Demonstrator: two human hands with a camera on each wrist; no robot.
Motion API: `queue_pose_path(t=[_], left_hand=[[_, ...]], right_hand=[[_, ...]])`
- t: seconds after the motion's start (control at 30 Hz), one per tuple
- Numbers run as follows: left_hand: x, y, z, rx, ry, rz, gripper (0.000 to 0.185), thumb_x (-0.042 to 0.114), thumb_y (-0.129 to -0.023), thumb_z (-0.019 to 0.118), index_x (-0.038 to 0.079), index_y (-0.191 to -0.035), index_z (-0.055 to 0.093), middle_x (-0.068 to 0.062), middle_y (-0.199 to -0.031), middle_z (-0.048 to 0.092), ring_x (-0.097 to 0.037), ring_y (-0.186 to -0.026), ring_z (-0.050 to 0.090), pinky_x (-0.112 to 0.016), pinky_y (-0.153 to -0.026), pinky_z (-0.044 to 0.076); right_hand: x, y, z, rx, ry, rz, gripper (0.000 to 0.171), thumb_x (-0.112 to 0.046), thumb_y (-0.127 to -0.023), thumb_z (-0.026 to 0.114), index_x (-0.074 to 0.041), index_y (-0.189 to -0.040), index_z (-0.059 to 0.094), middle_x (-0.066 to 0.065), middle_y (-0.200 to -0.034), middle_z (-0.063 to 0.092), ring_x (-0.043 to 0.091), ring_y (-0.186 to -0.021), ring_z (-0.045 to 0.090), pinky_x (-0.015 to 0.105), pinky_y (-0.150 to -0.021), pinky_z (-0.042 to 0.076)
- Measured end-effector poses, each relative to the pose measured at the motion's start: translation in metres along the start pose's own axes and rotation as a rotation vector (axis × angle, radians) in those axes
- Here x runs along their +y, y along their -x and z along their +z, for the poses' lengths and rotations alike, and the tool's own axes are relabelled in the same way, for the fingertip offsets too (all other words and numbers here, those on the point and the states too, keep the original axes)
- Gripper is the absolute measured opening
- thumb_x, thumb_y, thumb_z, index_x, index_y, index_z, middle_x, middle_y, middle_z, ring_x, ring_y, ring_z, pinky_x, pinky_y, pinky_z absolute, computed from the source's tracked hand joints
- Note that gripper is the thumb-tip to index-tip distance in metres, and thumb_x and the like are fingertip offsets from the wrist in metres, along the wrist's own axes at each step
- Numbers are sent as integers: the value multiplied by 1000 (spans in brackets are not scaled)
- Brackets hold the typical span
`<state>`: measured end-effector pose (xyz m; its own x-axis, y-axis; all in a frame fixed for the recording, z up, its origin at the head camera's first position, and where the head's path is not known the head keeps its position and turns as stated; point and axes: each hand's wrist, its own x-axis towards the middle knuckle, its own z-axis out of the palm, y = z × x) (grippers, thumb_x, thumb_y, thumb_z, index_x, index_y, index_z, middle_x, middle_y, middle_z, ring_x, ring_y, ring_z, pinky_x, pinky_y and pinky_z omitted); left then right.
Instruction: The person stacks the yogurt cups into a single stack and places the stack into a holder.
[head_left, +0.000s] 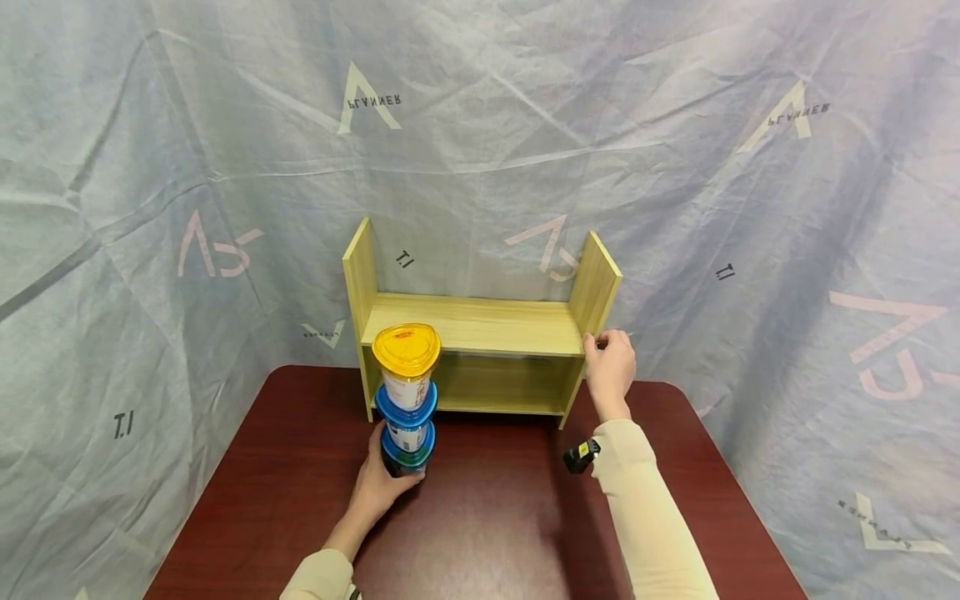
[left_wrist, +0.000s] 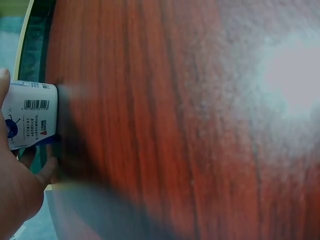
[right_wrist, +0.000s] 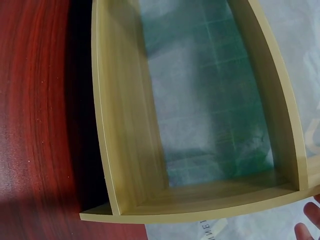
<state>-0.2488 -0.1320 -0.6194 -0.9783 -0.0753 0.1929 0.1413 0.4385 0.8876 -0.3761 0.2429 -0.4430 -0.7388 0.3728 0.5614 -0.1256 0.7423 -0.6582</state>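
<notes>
Head view: the left hand (head_left: pixel 377 487) curls around the bottom tub of a stack of three round plastic tubs (head_left: pixel 407 398), two blue-lidded under one yellow-lidded, standing on the dark red wooden table (head_left: pixel 495 517) before the light wooden two-tier shelf (head_left: pixel 480 329). The right hand (head_left: pixel 609 367) grips the shelf's right side panel.

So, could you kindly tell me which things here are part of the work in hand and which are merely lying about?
In hand:
- stack of cups, base held by the left hand
- wooden shelf, right side panel touched by the right hand

Lying about:
- table
- printed backdrop cloth
</notes>
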Motion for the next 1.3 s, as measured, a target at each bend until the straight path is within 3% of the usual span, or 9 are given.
queue_pose_path(t=[0.57, 0.83, 1.3], left_hand=[[3, 0, 6, 50, 23, 1, 110, 22, -75, 92, 10, -157, 19, -23, -147, 47, -41, -130, 50, -61, -108, 38], [6, 1, 6, 58, 27, 7, 107, 19, -75, 92, 6, -154, 22, -24, -145, 48, -41, -129, 51, -60, -108, 38], [10, 0, 8, 61, 31, 28, 108, 21, -73, 93, 7, -155, 24, -23, -143, 51, -40, -127, 52, -60, -107, 40]], right_hand=[[2, 1, 2, 33, -12, -17, 23, -21, -96, 66, -2, -84, 59, 15, -93, 60, 38, -82, 60, 52, -72, 47], [2, 3, 0, -4, -11, -16, 24, -22, -98, 66, -2, -86, 60, 16, -94, 59, 38, -83, 59, 52, -72, 47], [2, 3, 0, 5, -9, -17, 23, -21, -97, 67, -2, -86, 61, 16, -91, 59, 36, -81, 61, 50, -72, 48]])
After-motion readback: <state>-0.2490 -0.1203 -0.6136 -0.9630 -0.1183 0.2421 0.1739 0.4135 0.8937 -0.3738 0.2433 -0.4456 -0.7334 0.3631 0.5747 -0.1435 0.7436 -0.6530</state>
